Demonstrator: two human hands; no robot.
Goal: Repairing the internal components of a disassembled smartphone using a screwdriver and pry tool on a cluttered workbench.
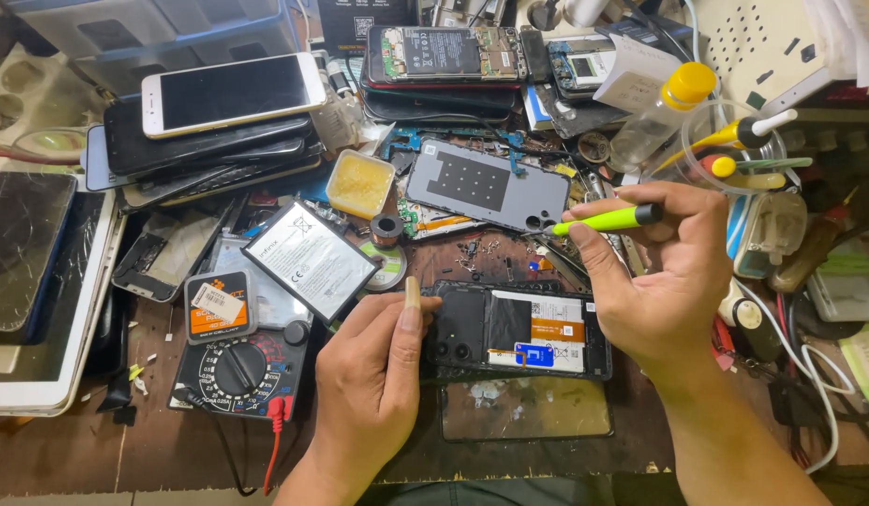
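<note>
**Opened phone on a crowded repair bench, driver lifted clear**

A black smartphone with its back cover off (519,330) lies flat near the front of the brown wooden workbench (172,450), its battery and a blue-tabbed flex strip exposed. The left hand (373,375) rests on the phone's left end, by the camera holes, fingers curled loosely with the thumb pointing up along the edge; it steadies the phone rather than clamping it.

The right hand (664,272) is closed around a slim screwdriver with a lime-green handle and black cap (608,219), pinched between thumb and fingertips. The tool lies nearly level, its tip aimed left, above and behind the phone's upper edge and apart from it. Whether the tip carries a screw is too small to tell.

Just beyond the tip sits a grey plastic phone back cover (486,185). Left of the phone lie a white rectangular battery (308,260) and a black dial multimeter with red and black leads (237,370). A square tub of yellow flux paste (359,183) stands behind them, and a stack of dark phones topped by a white one (219,117) fills the far left.
</note>
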